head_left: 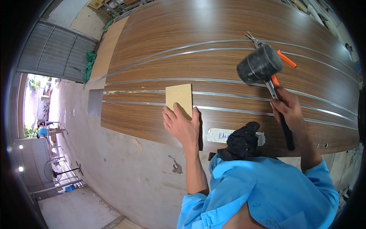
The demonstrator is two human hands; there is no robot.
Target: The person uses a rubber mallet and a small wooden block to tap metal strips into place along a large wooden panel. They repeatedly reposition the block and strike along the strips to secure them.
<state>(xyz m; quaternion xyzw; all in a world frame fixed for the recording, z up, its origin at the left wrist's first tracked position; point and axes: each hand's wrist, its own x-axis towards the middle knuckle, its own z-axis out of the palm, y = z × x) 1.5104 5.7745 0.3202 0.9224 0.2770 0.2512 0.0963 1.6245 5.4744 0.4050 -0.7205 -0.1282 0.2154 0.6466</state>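
Observation:
My left hand [182, 124] grips the near end of a pale, flat wooden block [180, 95], thumb along its right edge and fingers over its top. The block lies across two of the metal strips [225, 96] that run lengthwise over a brown wood-grain panel [152, 68]. My right hand [288, 108] is closed round the metal shaft of a rubber mallet [260, 65], to the right of the block. The mallet's black head is over the panel, and its black grip points back toward me. Pliers [284, 57] with orange handles lie behind the mallet, partly hidden by its head.
A crumpled black cloth [243, 141] and a white label strip with handwriting [219, 135] lie at the panel's near edge. Bare concrete floor [126, 171] extends to the left. A standing fan [57, 172] and a distant person [42, 131] are at the far left.

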